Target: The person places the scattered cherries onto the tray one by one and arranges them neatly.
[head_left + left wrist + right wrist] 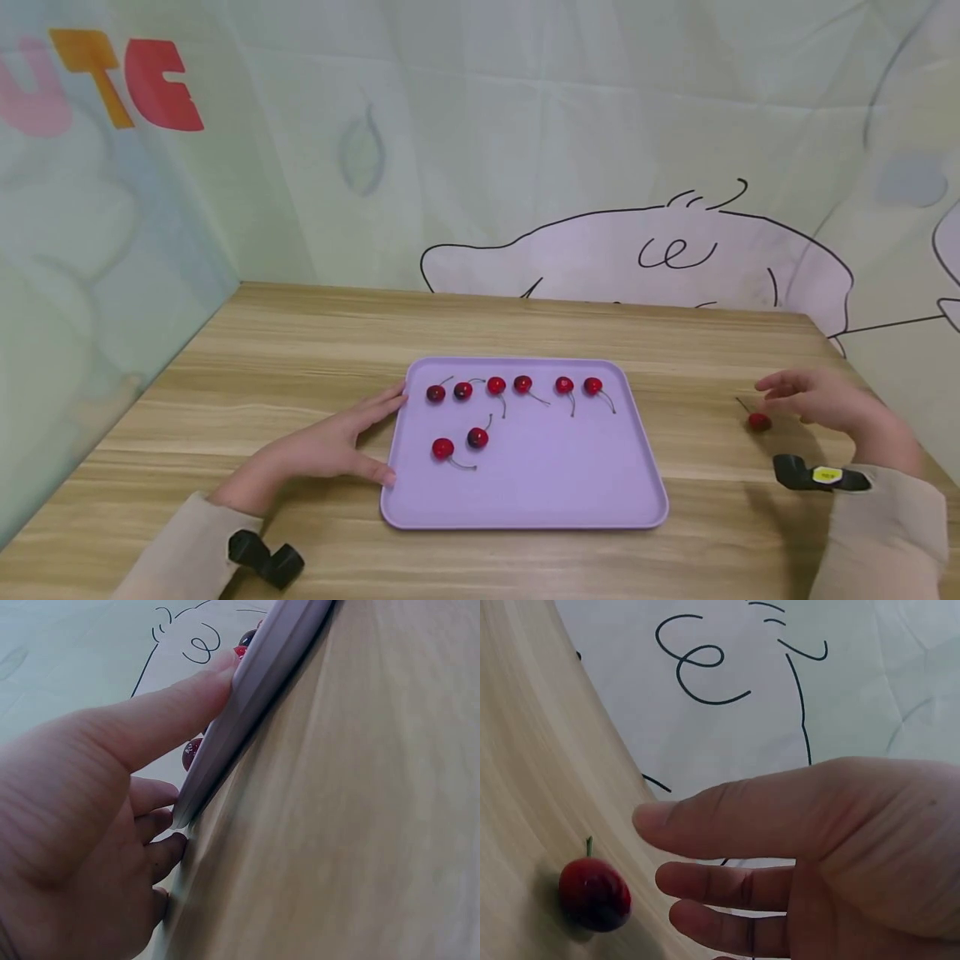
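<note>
On the wooden table lies a lilac tray (pixel 555 500) with several red cherries in it, among them one cherry (pixel 442 448) in the nearer row. The left hand (pixel 337 437) rests against the tray's left side, its fingers spread. In the left wrist view its thumb (pixel 172 712) lies over the rim, with the other fingers lower along the edge. Right of the tray, a single cherry (pixel 759 422) with a thin stem lies on the table. Just above it the right hand (pixel 828 404) hovers with nothing between its fingers. The right wrist view shows that cherry (pixel 594 894) apart from the fingertips.
Behind the table (pixel 337 325) hangs a pale printed cloth (pixel 480 150) with line drawings and coloured letters. Several more cherries, one of them a cherry (pixel 522 384), form the tray's far row. A black device sits on each wrist.
</note>
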Tool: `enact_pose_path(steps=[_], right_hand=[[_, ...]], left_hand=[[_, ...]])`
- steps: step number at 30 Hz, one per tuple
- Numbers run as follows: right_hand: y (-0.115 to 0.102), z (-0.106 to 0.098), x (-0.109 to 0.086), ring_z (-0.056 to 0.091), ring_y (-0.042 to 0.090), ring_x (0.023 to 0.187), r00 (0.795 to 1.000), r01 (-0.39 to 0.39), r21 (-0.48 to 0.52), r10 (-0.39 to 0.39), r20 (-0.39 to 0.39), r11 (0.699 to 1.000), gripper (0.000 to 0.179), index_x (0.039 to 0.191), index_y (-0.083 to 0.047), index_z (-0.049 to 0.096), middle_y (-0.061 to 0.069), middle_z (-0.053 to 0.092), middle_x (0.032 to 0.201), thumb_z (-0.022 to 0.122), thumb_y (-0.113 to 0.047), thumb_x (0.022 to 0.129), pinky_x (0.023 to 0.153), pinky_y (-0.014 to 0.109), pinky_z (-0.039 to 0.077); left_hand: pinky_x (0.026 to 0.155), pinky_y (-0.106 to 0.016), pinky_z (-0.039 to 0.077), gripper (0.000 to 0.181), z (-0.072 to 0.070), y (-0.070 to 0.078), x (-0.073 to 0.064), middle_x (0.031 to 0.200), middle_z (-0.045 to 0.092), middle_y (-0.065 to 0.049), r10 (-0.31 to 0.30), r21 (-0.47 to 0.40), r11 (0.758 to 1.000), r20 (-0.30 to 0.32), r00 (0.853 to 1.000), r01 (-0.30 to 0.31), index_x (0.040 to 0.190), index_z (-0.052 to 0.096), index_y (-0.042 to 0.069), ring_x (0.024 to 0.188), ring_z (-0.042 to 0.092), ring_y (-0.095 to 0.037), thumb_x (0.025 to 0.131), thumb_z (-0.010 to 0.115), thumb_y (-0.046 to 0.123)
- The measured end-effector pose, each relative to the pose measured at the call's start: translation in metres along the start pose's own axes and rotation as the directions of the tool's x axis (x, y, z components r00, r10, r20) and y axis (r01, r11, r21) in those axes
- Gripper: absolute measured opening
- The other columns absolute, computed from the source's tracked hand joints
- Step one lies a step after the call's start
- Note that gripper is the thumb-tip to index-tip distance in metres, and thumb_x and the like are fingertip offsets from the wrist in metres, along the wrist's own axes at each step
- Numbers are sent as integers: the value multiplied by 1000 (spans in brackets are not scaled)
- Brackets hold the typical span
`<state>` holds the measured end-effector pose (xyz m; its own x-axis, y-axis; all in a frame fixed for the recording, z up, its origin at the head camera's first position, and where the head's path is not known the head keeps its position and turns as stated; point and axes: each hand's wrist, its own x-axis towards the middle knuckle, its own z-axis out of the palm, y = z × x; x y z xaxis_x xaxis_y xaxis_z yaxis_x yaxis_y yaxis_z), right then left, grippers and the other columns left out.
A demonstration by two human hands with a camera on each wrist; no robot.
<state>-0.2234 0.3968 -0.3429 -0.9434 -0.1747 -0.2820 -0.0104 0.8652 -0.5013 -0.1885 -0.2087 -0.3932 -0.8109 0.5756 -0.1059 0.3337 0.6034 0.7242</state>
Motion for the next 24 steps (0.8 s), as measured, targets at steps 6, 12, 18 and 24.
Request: enact_pose_path(steps=[6, 12, 18, 24], right_hand=[[10, 4, 4, 58, 16, 93, 997, -47, 43, 44, 67, 998, 47, 121, 12, 52, 12, 67, 107, 65, -22, 91, 73, 33, 48], [11, 5, 6, 55, 15, 91, 989, -88, 76, 78, 124, 993, 47, 122, 12, 50, 9, 64, 107, 65, -20, 90, 73, 32, 46], [10, 6, 5, 53, 13, 88, 990, -61, 86, 49, 129, 994, 47, 121, 14, 49, 9, 62, 106, 65, -17, 90, 73, 30, 47], [10, 8, 8, 55, 10, 87, 992, -37, 76, 27, 127, 996, 43, 119, 13, 53, 8, 63, 105, 65, -16, 90, 74, 28, 48]], left_hand=[[110, -67, 11, 101, 0, 1, -1, 160, 12, -18, -6, 4, 1000, 2, 1000, 6, 152, 25, 4, 143, 6, -49, 76, 80, 41], [110, -68, 11, 101, -1, 1, -1, 160, 12, -18, -5, 1, 1000, 1, 1000, 5, 152, 25, 5, 143, 6, -49, 76, 80, 40], [110, -68, 10, 102, -1, 0, -2, 160, 12, -19, -3, 13, 1000, -5, 1000, 3, 152, 24, 4, 142, 5, -51, 75, 81, 39], [110, -68, 10, 102, 0, 0, -1, 160, 12, -18, -5, 10, 1000, -5, 1000, 5, 152, 25, 5, 143, 6, -50, 75, 81, 40]])
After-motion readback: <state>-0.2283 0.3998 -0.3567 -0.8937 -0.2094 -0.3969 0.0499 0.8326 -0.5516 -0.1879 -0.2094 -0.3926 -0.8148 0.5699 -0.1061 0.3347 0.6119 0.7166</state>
